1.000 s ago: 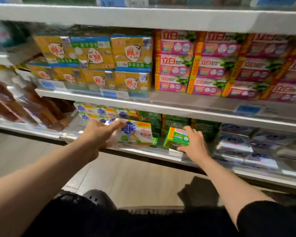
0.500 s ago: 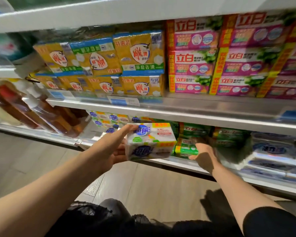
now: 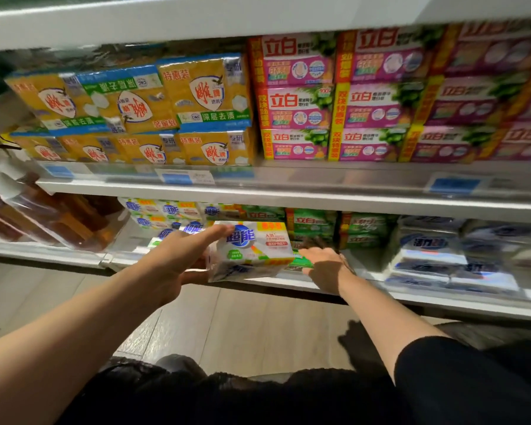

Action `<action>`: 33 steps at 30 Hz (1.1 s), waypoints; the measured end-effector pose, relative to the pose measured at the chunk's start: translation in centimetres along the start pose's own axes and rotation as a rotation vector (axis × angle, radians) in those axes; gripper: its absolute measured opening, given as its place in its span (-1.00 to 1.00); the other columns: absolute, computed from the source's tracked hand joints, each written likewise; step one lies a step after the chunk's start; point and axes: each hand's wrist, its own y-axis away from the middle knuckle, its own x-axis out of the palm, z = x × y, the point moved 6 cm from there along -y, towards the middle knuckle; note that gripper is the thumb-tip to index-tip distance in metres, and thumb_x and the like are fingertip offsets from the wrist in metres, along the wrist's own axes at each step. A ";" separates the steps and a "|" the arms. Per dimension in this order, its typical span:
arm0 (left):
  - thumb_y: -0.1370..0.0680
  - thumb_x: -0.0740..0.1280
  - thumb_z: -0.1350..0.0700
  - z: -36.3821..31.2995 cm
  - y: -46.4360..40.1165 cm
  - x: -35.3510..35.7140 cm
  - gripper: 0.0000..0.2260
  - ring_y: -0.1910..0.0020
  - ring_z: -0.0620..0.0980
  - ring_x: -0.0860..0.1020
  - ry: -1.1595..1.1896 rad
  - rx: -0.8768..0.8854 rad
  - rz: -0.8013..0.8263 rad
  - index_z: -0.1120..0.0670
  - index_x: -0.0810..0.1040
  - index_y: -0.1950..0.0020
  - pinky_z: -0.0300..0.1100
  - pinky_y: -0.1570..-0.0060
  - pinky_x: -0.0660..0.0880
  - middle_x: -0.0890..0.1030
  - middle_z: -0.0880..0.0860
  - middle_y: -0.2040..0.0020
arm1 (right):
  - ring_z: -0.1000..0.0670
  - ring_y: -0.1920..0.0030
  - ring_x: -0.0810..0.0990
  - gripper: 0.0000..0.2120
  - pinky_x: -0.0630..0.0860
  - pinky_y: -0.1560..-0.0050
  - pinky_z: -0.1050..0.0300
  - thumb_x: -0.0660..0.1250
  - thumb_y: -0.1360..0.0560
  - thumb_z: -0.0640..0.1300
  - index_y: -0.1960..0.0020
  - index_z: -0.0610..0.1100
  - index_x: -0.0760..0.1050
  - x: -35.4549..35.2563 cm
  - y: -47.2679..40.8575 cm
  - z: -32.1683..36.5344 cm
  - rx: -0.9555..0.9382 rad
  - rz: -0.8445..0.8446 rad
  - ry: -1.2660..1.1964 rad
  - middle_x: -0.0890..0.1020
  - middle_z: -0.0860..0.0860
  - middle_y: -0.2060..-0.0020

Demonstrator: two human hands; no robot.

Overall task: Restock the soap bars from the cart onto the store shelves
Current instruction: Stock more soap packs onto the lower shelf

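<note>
My left hand [image 3: 169,265] holds a white soap pack [image 3: 252,251], index finger along its top and thumb under it, in front of the lower shelf [image 3: 442,305]. Just to its right, my right hand [image 3: 325,266] reaches into this shelf, fingers on a green soap pack [image 3: 301,262]; whether they grip it, I cannot tell.

Two hands are in view, one white soap pack [image 3: 252,251] is held off the shelf, six yellow soap packs [image 3: 206,93] show their fronts in two rows of three, and three shelf boards [image 3: 288,194] are visible.
</note>
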 end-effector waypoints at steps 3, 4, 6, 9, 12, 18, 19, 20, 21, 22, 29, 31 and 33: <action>-0.45 0.44 -0.02 -0.3 0.5 1.9 -0.75 0.27 -0.01 0.60 -0.033 -0.009 0.024 0.15 0.52 0.14 -0.23 0.44 0.52 0.64 0.08 0.32 | -0.07 -0.39 0.30 -0.59 0.22 -0.39 -0.01 0.14 -0.62 0.02 -0.44 -0.05 0.35 0.0 1.4 -0.2 0.047 -0.038 -0.209 0.39 0.02 -0.38; -0.45 0.44 -0.01 -0.4 0.7 2.7 -0.75 0.24 -0.01 0.58 -0.044 -0.008 0.033 0.15 0.51 0.14 -0.21 0.37 0.52 0.63 0.09 0.27 | -0.07 -0.36 0.37 -0.62 0.28 -0.38 0.00 0.15 -0.62 0.02 -0.37 -0.09 0.44 -0.6 2.1 -0.5 0.095 -0.073 -0.434 0.47 0.02 -0.30; -0.46 0.44 0.01 -0.6 1.0 4.3 -0.77 0.19 0.01 0.56 -0.070 -0.004 0.073 0.15 0.52 0.10 -0.18 0.26 0.50 0.62 0.11 0.18 | -0.13 -0.28 0.50 -0.56 0.35 -0.35 -0.08 0.17 -0.58 0.18 -0.22 -0.11 0.57 -2.0 4.0 -0.5 0.144 -0.059 -0.951 0.61 -0.04 -0.17; -0.44 0.46 0.03 -0.6 1.8 6.7 -0.74 0.16 0.03 0.58 -0.128 0.006 0.154 0.19 0.53 0.05 -0.17 0.23 0.51 0.63 0.15 0.11 | -0.14 -0.19 0.58 -0.36 0.43 -0.30 -0.10 0.30 -0.34 0.38 -0.13 -0.12 0.60 -4.4 7.5 -0.6 0.128 0.109 -1.362 0.68 -0.10 -0.03; -0.45 0.45 0.10 -0.7 2.6 9.3 -0.78 0.14 0.04 0.60 -0.168 0.033 0.214 0.19 0.53 0.03 -0.12 0.13 0.54 0.65 0.14 0.13 | -0.06 0.00 0.64 -0.61 0.56 -0.08 0.07 0.54 -0.29 0.04 -0.03 -0.12 0.59 -6.1 11.1 -1.4 -0.002 0.159 -1.280 0.69 -0.07 0.07; -0.45 0.43 0.25 -1.3 4.3 13.5 -0.78 -0.03 0.04 0.59 -0.266 0.150 0.400 0.23 0.58 -0.07 -0.12 -0.02 0.53 0.66 0.17 0.00 | 0.06 0.14 0.63 -0.61 0.55 0.21 0.22 0.46 -0.22 -0.17 -0.05 -0.15 0.62 -8.0 15.5 -4.2 -0.030 0.093 -1.089 0.67 -0.03 0.13; -0.45 0.43 0.26 -1.4 4.2 13.5 -0.71 -0.09 0.05 0.58 -0.259 0.167 0.407 0.24 0.55 -0.16 -0.08 -0.13 0.51 0.64 0.18 -0.08 | 0.04 0.13 0.63 -0.64 0.56 0.20 0.20 0.48 -0.22 -0.19 -0.02 -0.16 0.62 -8.4 15.6 -4.1 -0.039 0.064 -1.077 0.66 -0.05 0.13; -0.46 0.42 0.26 -1.5 4.1 13.0 -0.64 -0.16 0.06 0.55 -0.244 0.179 0.409 0.24 0.50 -0.25 -0.04 -0.23 0.46 0.60 0.18 -0.15 | 0.01 0.11 0.62 -0.66 0.56 0.16 0.14 0.51 -0.23 -0.21 -0.01 -0.18 0.62 -8.8 15.5 -3.9 -0.042 0.030 -1.078 0.66 -0.08 0.13; -0.48 0.40 0.27 -1.7 4.0 12.2 -0.61 -0.20 0.07 0.53 -0.215 0.186 0.404 0.21 0.46 -0.30 -0.01 -0.29 0.42 0.58 0.16 -0.19 | -0.03 0.09 0.61 -0.65 0.56 0.10 0.07 0.53 -0.23 -0.21 -0.01 -0.21 0.62 -9.0 15.2 -3.5 -0.040 -0.001 -1.074 0.65 -0.11 0.12; -0.51 0.37 0.29 -1.8 3.6 11.1 -0.61 -0.21 0.07 0.52 -0.178 0.186 0.393 0.19 0.44 -0.32 -0.01 -0.29 0.42 0.57 0.15 -0.20 | -0.05 0.08 0.61 -0.60 0.56 0.04 0.01 0.57 -0.21 -0.19 -0.01 -0.26 0.62 -9.1 14.7 -3.1 -0.039 -0.028 -1.068 0.65 -0.13 0.12; -0.58 0.24 0.33 -1.0 0.3 1.5 -0.81 0.06 0.08 0.64 -0.164 0.165 0.176 0.29 0.52 -0.18 -0.13 0.08 0.57 0.64 0.26 -0.06 | -0.14 0.04 0.65 -0.56 0.57 -0.05 -0.10 0.59 -0.25 -0.19 -0.06 -0.34 0.59 -7.9 11.8 -0.7 0.048 -0.138 -1.010 0.65 -0.27 0.01; -0.57 0.25 0.33 -1.4 -0.3 1.1 -0.80 0.05 0.08 0.61 -0.294 0.219 0.143 0.26 0.53 -0.17 -0.09 0.06 0.55 0.63 0.23 -0.04 | -0.13 0.01 0.65 -0.45 0.60 -0.08 -0.11 0.64 -0.13 -0.11 -0.06 -0.25 0.59 -7.8 11.3 -0.9 0.063 -0.165 -0.947 0.67 -0.22 0.02; -0.55 0.25 0.32 -2.1 -1.1 0.4 -0.76 -0.01 0.10 0.56 -0.551 0.316 0.057 0.20 0.54 -0.20 -0.06 0.05 0.50 0.59 0.20 -0.10 | -0.12 -0.02 0.64 -0.42 0.58 -0.09 -0.14 0.67 -0.07 -0.09 -0.04 -0.17 0.58 -8.3 10.5 -0.5 0.062 -0.212 -0.827 0.66 -0.14 0.03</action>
